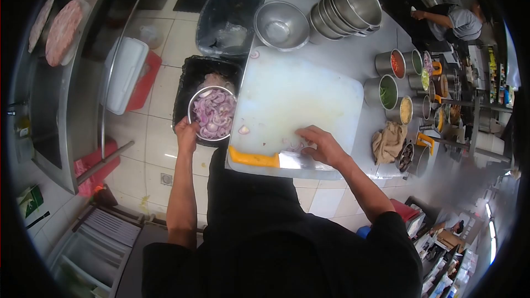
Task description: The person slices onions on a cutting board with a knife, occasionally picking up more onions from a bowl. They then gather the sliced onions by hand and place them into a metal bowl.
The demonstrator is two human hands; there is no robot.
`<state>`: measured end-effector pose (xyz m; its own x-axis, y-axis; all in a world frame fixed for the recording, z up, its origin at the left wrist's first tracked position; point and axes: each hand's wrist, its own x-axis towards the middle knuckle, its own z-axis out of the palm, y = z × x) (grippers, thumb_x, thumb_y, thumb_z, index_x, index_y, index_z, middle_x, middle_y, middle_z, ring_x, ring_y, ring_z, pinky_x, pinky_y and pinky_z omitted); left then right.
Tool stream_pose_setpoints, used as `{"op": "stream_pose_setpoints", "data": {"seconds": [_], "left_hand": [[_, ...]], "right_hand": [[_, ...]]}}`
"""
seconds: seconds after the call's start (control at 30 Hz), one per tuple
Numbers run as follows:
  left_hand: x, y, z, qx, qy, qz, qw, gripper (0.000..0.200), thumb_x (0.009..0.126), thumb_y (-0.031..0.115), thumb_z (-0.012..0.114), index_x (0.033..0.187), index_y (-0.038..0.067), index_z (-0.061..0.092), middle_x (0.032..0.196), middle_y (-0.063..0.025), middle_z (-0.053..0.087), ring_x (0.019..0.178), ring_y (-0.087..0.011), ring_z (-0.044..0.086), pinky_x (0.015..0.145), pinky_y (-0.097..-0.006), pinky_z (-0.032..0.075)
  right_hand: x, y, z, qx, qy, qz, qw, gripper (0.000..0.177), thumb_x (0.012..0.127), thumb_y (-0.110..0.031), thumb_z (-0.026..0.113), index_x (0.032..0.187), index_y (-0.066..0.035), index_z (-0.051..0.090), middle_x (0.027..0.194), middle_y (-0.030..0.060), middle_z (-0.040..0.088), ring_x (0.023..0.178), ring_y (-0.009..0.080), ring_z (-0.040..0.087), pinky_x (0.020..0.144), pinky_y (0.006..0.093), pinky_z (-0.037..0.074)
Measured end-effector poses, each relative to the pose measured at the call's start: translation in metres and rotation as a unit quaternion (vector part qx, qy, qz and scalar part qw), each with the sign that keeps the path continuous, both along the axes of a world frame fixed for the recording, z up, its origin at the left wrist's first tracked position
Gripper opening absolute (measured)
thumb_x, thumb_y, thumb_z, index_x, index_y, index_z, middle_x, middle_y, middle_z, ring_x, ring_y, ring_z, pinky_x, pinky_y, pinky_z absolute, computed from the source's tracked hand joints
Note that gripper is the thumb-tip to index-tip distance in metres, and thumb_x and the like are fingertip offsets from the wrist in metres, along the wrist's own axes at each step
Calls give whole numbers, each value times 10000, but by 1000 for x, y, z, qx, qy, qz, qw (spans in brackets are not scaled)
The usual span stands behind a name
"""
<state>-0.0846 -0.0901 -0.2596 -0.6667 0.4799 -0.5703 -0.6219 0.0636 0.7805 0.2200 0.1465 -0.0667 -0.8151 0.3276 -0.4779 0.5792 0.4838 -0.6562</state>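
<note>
My left hand (186, 132) grips the rim of a round metal bowl (191, 105) full of sliced red onions (214, 113). The bowl hangs beside the left edge of a white cutting board (303, 88), over a black bin. Low over the board's near side, my right hand (324, 146) has its fingers apart, close to a few loose onion slices (293, 142). A knife with a yellow handle (254, 157) lies along the near edge, its blade running partly beneath my right hand. One small onion piece (244, 129) rests near the board's left side.
Beyond the board stand a steel mixing bowl (281, 26) and stacked steel pots (356, 5). Several metal containers of chopped food (388, 92) line the right, with a brown cloth (389, 142). Black bins (226, 19) flank the left. Another person (461, 22) is at far right.
</note>
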Motion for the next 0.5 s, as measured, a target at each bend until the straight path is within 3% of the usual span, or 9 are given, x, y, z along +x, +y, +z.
{"op": "stream_pose_setpoints", "data": {"seconds": [0.17,0.37,0.5], "left_hand": [[6,-3,3,-2,16,21,1000,205,668,-92,518,777,15,654,715,-18,634,562,-93,513,520,-238,395],[2,-4,4,-10,17,13,1000,215,666,-87,509,776,22,657,699,-10,629,543,-84,501,496,-225,371],[0,-1,4,-18,6,16,1000,215,665,-81,511,779,26,661,695,-9,627,531,-81,499,483,-228,372]], "right_hand": [[9,-8,-11,52,78,20,995,592,728,42,762,1281,-70,584,1185,151,596,1051,337,609,875,402,538],[10,-18,-26,8,77,-47,996,536,748,15,777,1251,-57,606,1165,154,604,1018,330,611,846,395,544],[-18,-34,-44,37,161,-44,985,433,769,15,766,1181,-47,650,1115,153,621,955,319,628,798,375,555]]}}
